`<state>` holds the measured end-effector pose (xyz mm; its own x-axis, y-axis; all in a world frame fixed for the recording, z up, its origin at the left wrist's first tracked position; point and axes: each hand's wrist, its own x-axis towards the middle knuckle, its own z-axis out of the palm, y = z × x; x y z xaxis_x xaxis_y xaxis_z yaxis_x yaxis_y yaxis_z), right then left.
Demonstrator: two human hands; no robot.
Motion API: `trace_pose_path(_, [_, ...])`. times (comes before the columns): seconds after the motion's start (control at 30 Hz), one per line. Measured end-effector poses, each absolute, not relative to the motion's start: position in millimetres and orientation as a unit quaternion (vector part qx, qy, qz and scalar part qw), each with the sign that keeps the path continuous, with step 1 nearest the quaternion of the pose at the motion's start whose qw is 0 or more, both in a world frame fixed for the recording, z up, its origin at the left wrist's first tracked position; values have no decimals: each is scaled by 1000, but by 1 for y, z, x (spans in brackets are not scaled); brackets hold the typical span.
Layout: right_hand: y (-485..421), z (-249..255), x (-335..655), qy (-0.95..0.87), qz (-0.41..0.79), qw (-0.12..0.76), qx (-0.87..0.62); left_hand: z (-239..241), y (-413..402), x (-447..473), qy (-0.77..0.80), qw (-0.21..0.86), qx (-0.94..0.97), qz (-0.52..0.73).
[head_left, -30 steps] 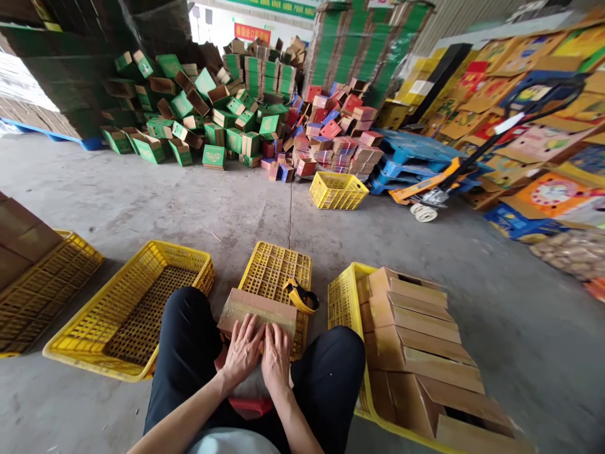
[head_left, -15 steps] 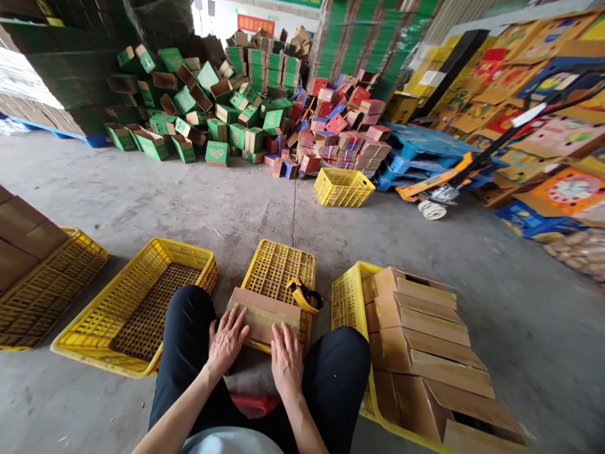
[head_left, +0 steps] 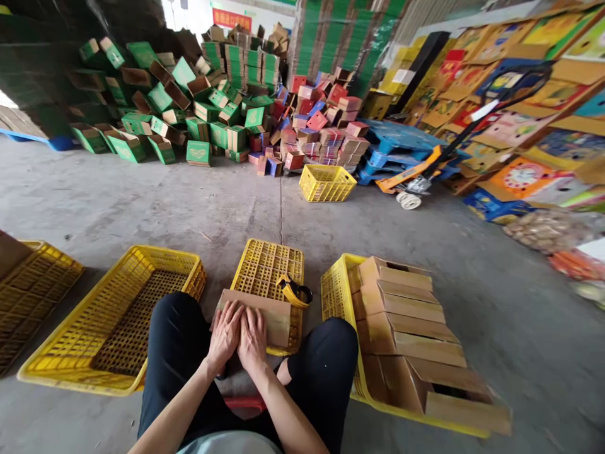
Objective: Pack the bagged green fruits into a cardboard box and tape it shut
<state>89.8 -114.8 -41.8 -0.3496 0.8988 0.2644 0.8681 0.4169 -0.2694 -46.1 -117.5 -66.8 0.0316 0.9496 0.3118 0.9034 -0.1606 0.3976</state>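
Observation:
A brown cardboard box point(head_left: 265, 313) lies on an upturned yellow crate point(head_left: 269, 268) between my knees. My left hand point(head_left: 225, 333) and my right hand point(head_left: 252, 338) rest side by side on the box's left part, fingers stretched flat against the cardboard. Neither hand grips anything. A yellow tape dispenser point(head_left: 295, 291) lies on the crate just right of the box.
An open yellow crate point(head_left: 142, 265) stands at my left, another point(head_left: 35, 277) further left. A yellow crate point(head_left: 338, 290) at my right holds several brown boxes point(head_left: 406, 321). Beyond lie piles of green boxes point(head_left: 189, 107), red boxes point(head_left: 321, 126), a yellow crate point(head_left: 326, 183) and a pallet jack point(head_left: 416, 183).
My hands were apart on the box half a second ago; now they lie together on its left part. The camera has swung a little to the right.

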Motion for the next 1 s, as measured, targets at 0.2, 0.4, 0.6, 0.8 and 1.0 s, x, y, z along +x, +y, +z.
trace_pose_path(0.2, [-112,-42,116,-806,32,177,-564,-63,-120,-50,654,31,717,239])
trace_pose_path(0.4, [-118,-48,167,-771,7,194,-606,-59,-121,-43,678,19,695,239])
trace_pose_path(0.6, [-113,-64,188,-737,69,268,-617,-58,-118,-39,710,15,662,239])
trace_pose_path(0.8, [-106,-74,204,-684,147,308,-645,-60,-120,-33,721,28,651,236])
trace_pose_path(1.0, [-138,-87,201,-705,117,300,-632,-58,-123,-24,724,1,651,226])
